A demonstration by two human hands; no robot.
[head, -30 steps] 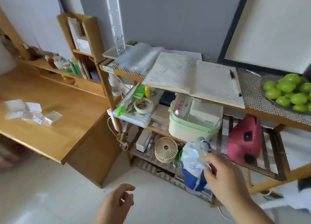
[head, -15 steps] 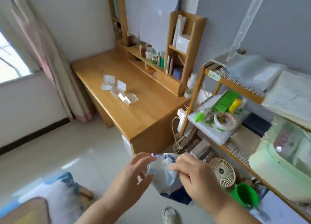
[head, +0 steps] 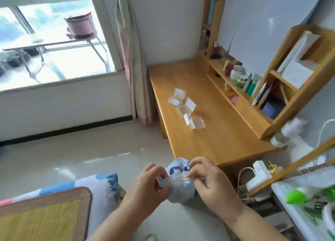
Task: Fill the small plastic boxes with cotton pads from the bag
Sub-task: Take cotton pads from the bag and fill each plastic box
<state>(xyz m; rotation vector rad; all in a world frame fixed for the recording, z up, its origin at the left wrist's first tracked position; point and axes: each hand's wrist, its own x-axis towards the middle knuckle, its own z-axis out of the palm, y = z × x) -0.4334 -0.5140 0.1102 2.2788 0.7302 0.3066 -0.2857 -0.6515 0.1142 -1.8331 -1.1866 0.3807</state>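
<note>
While both hands grip bag (head: 178, 184), desk edge (head: 197, 161) near

Daylight is entering through the window (head: 54, 36) at upper left, overexposing the view outside and laying pale glare streaks across the tiled floor (head: 76, 155). Room is showing bright and evenly lit, shadows soft. Wide-angle lens is bending straight lines near the edges; motion blur is smearing the right margin, notably the green object (head: 295, 197).

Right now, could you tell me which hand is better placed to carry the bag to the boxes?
Probably the right hand: it pinches the bag on the desk's side, nearer the boxes.
</note>
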